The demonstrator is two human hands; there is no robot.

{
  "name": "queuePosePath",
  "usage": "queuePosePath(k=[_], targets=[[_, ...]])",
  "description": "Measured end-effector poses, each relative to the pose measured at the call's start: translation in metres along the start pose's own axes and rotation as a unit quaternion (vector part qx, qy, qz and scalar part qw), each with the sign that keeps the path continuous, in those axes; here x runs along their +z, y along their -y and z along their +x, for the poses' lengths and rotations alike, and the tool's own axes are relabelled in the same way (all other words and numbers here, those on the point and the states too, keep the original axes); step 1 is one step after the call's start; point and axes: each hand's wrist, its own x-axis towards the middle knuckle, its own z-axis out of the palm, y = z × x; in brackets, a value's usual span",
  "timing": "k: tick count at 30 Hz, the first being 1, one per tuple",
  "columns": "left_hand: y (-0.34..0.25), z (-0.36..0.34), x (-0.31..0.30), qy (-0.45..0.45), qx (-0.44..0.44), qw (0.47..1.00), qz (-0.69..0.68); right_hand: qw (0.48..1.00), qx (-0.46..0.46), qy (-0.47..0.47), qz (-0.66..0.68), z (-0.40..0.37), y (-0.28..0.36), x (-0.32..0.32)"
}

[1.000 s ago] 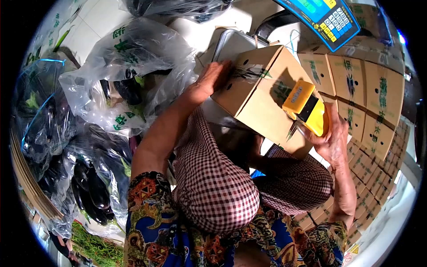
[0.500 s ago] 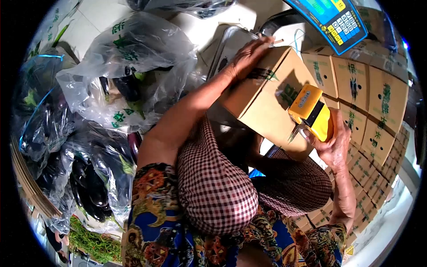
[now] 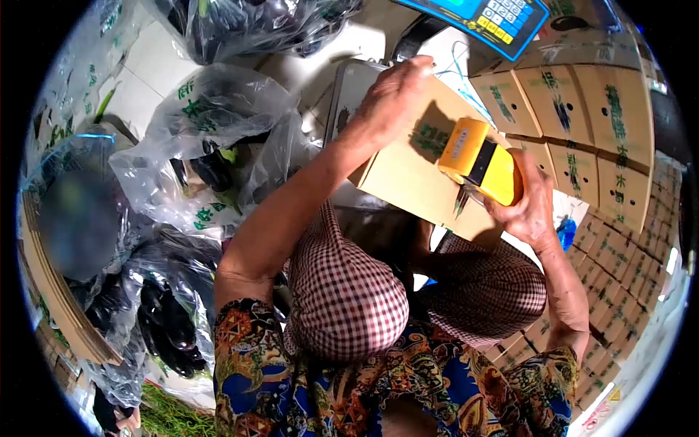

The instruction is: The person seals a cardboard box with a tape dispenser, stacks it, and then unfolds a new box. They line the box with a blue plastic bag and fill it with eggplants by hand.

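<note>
Two hands on one box right now. Far left, clear plastic bags of eggplants are heaped on the floor, untouched. Moving in, the left hand lies palm down on the far corner of the carton, fingers bent over its edge, pinning it. The carton sits tilted above the person's knees, in the middle of the view. Across its top rides a yellow tape dispenser, nose down near the carton's near edge, and the right hand is wrapped tight around it. Looks like the sealing step, with the dispenser near the end of its run. A clean finish calls for firm downward pressure while the left hand holds the carton fast. Right of all this, stacked cartons fill the background.
</note>
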Motion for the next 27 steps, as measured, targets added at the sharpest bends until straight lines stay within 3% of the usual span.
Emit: queuePosePath(k=[1,2,5,9,13,16,17,18,21,22,27], targets=[[-0.011,0.000,0.004,0.002,0.063,0.993,0.104,1.000,0.007,-0.003,0.018,0.000,0.000,0.000],[-0.022,-0.007,0.006,0.035,0.099,0.944,0.314,1.000,-0.006,-0.010,0.014,0.000,-0.001,0.001],[-0.014,-0.008,0.017,-0.012,0.150,0.897,0.415,0.999,-0.031,-0.027,0.028,-0.002,-0.009,0.002],[-0.015,-0.009,0.011,0.004,0.221,0.860,0.461,1.000,-0.003,0.002,-0.010,0.001,-0.006,0.001],[-0.010,0.000,0.008,0.017,0.278,0.864,0.420,0.995,-0.096,-0.004,0.007,-0.001,-0.013,-0.005],[0.007,0.005,0.003,-0.010,0.264,0.817,0.512,0.995,-0.085,0.037,-0.033,-0.012,-0.022,-0.017],[0.015,0.007,-0.002,-0.019,0.274,0.798,0.536,0.993,-0.103,0.009,-0.048,-0.019,-0.031,-0.017],[0.005,0.004,-0.001,0.006,0.211,0.846,0.490,0.996,-0.083,0.011,-0.038,-0.028,-0.043,-0.017],[-0.002,0.003,0.001,0.006,0.063,0.830,0.555,0.997,-0.077,-0.021,-0.006,-0.058,-0.087,-0.022],[0.003,0.005,-0.006,0.011,0.116,0.834,0.539,0.998,-0.065,-0.014,-0.012,-0.067,-0.098,-0.022],[-0.007,0.005,-0.003,0.021,0.060,0.844,0.533,0.999,-0.006,-0.024,-0.040,-0.116,-0.151,-0.025]])
